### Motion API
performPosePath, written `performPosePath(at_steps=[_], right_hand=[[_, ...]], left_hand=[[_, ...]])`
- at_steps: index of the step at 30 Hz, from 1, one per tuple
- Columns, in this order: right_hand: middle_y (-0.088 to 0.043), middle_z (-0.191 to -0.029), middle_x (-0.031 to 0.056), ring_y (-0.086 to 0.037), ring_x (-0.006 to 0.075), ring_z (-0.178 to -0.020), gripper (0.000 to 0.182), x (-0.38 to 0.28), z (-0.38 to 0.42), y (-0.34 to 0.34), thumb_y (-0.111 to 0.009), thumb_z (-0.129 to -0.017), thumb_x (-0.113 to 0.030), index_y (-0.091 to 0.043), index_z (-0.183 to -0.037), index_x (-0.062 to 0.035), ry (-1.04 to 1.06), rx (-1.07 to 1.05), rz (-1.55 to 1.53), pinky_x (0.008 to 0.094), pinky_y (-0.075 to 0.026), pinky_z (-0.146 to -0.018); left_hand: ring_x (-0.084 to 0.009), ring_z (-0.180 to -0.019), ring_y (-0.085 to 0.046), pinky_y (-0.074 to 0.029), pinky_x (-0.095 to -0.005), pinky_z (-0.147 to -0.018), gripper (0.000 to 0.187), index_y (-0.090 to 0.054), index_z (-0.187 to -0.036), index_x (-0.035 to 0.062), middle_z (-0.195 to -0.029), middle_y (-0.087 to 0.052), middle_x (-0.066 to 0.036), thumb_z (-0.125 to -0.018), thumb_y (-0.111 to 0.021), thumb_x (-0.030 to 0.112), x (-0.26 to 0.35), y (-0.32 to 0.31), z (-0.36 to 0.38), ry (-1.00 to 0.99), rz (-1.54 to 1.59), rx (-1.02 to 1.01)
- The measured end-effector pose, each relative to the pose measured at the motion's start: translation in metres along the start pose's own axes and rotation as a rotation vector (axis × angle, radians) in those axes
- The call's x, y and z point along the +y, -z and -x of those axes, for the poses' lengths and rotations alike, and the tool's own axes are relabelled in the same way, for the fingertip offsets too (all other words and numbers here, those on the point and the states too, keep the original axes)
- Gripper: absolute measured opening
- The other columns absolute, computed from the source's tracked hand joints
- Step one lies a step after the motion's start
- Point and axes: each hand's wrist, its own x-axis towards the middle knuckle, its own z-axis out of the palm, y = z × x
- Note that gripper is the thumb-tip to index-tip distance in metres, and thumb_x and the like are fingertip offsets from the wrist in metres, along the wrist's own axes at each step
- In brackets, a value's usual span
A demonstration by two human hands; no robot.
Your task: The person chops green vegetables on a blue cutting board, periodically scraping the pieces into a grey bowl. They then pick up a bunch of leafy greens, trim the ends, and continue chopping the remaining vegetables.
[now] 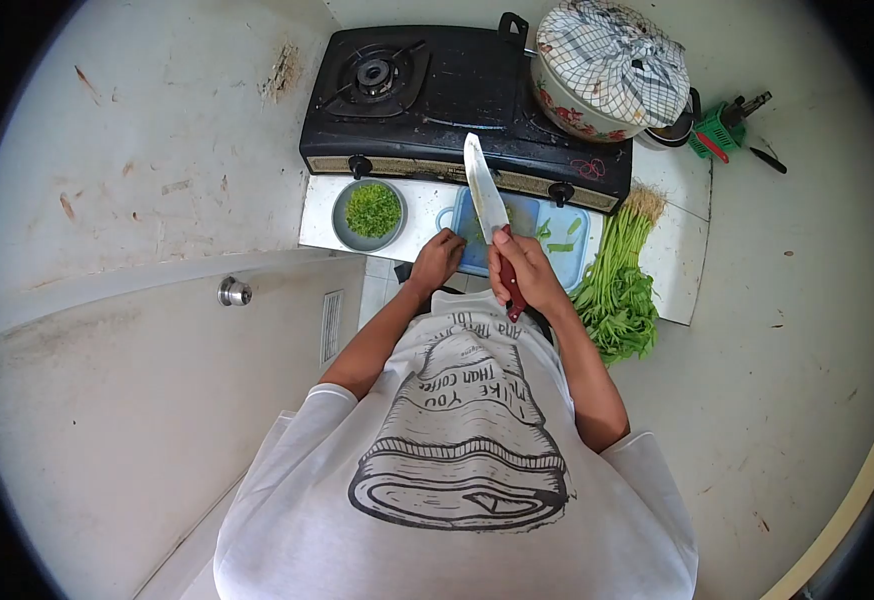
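My right hand [529, 270] is closed around the dark red handle of a kitchen knife [487, 195], its broad blade pointing up and away above a blue cutting board [575, 262]. Cut green pieces [560, 246] lie on the board's right part; the knife and hand hide some of its middle. At the board's near left corner, my left hand [439, 260] has its fingers curled in, and whatever may be between them is hidden. A grey bowl [340, 222] of finely chopped greens [373, 210] stands left of the board. Right of it lies a bunch of leafy greens with roots [625, 275].
Behind the board stands a black two-burner gas stove [467, 85]. On its right side sits a flowered pot [567, 112] under a checked cloth [617, 60]. A green basket [722, 130] with utensils is at the far right. A door with a round knob [235, 291] is at left.
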Motion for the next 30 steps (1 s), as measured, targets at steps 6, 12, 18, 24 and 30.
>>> performPosePath(at_steps=[6,12,18,24,30], right_hand=[[-0.055,-0.057,0.0059,-0.053,0.0126,-0.044,0.051,-0.005,0.002,-0.005,-0.038,-0.113,-0.048,-0.052,-0.091,-0.0045,-0.026,-0.022,-0.054,0.0283,-0.045,-0.045],[-0.053,-0.056,0.0075,-0.051,0.0143,-0.042,0.049,-0.006,0.000,-0.008,-0.031,-0.114,-0.047,-0.050,-0.101,-0.0042,-0.035,-0.040,-0.064,0.0292,-0.043,-0.042],[-0.055,-0.056,0.0106,-0.051,0.0171,-0.040,0.045,-0.007,0.002,-0.011,-0.028,-0.115,-0.044,-0.047,-0.109,-0.0037,-0.039,0.008,-0.043,0.0300,-0.043,-0.041],[-0.061,-0.062,0.0130,-0.051,0.0158,-0.041,0.044,-0.010,0.005,-0.013,-0.028,-0.116,-0.041,-0.048,-0.111,-0.0017,-0.003,0.061,0.081,0.0276,-0.043,-0.042],[-0.066,-0.067,0.0088,-0.054,0.0100,-0.046,0.033,0.011,-0.002,-0.004,-0.045,-0.113,-0.034,-0.052,-0.107,-0.0026,0.074,0.173,0.360,0.0263,-0.042,-0.046]], left_hand=[[-0.0390,-0.090,-0.069,-0.057,-0.0457,-0.083,0.016,-0.074,-0.105,0.0013,-0.099,-0.067,-0.017,-0.091,-0.067,0.004,-0.004,0.000,-0.003,0.016,0.002,-0.048],[-0.0397,-0.089,-0.068,-0.057,-0.0461,-0.083,0.015,-0.075,-0.104,0.0011,-0.099,-0.067,-0.017,-0.092,-0.066,0.005,0.000,0.006,-0.003,0.012,-0.015,-0.065],[-0.0395,-0.089,-0.068,-0.057,-0.0459,-0.082,0.014,-0.074,-0.102,-0.0002,-0.097,-0.066,-0.017,-0.092,-0.066,0.005,0.001,0.003,-0.004,0.024,0.012,-0.029],[-0.0393,-0.088,-0.068,-0.057,-0.0456,-0.082,0.014,-0.074,-0.101,0.0009,-0.096,-0.067,-0.017,-0.092,-0.066,0.004,0.002,0.003,-0.004,0.046,-0.002,-0.055],[-0.0394,-0.087,-0.068,-0.057,-0.0452,-0.081,0.013,-0.074,-0.101,0.0011,-0.095,-0.066,-0.017,-0.091,-0.066,0.004,0.000,0.001,-0.002,0.041,0.004,-0.027]])
